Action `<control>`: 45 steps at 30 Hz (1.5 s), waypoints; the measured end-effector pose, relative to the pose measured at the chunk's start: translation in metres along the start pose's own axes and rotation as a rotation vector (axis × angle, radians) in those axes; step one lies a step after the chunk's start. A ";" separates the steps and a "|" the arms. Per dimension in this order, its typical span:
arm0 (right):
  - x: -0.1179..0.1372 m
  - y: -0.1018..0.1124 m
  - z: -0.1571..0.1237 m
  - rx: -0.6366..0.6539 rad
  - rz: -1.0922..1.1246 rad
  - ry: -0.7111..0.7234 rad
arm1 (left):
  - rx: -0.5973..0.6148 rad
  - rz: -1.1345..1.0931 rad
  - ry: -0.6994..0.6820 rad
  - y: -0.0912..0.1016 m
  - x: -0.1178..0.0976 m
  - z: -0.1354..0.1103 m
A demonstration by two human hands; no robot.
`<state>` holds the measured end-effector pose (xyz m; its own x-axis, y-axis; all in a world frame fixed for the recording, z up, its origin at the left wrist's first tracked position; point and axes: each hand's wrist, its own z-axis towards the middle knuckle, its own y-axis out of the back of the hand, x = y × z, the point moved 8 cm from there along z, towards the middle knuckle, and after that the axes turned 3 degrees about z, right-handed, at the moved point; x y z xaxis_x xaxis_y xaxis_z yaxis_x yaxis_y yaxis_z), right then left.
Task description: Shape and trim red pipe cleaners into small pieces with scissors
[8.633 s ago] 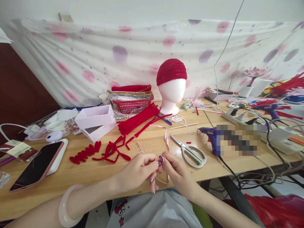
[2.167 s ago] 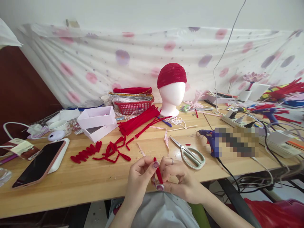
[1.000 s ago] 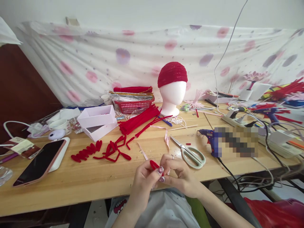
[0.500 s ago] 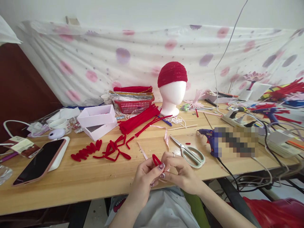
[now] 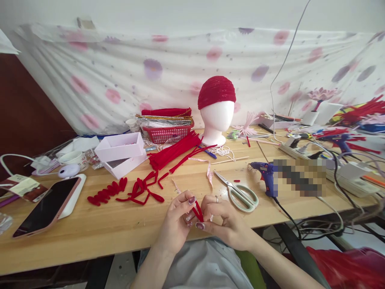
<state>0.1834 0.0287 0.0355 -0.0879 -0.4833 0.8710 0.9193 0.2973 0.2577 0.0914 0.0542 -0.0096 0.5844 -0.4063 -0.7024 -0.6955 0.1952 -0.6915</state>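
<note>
Between my two hands, just above the table's front edge, is a bent red pipe cleaner (image 5: 198,212). My left hand (image 5: 177,220) pinches its upper end between thumb and fingers. My right hand (image 5: 224,222), with a ring on one finger, grips the lower end. A pink tape measure (image 5: 209,173) lies behind the hands, partly hidden by them. To their left lie bent red pipe cleaner pieces (image 5: 140,190) and a row of small red loops (image 5: 106,192). Scissors (image 5: 240,194) with pale handles rest just right of my right hand.
A white foam head (image 5: 217,122) wears a red cap (image 5: 217,93) at the back. Left of it are a bundle of red pipe cleaners (image 5: 174,150), a red basket (image 5: 168,134) and a white box (image 5: 120,146). A phone (image 5: 46,206), blue glue gun (image 5: 266,176) and power strip (image 5: 345,182) flank the workspace.
My hands have drawn slightly apart, and more of the red pipe cleaner shows between them. My left thumb has moved up and left along it. The view has shifted slightly.
</note>
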 end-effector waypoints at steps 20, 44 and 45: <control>-0.005 0.007 0.000 -0.050 0.120 -0.086 | -0.280 0.736 -0.637 0.011 -0.064 -0.001; -0.008 -0.001 0.001 -0.005 0.208 -0.089 | 0.167 -0.312 0.113 -0.011 0.009 0.003; -0.007 -0.001 0.001 -0.004 0.209 -0.085 | 0.138 -0.328 0.120 -0.009 0.010 0.003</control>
<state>0.1830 0.0330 0.0295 0.0733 -0.3406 0.9373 0.9222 0.3809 0.0663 0.1047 0.0512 -0.0106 0.7076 -0.5674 -0.4211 -0.4119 0.1530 -0.8983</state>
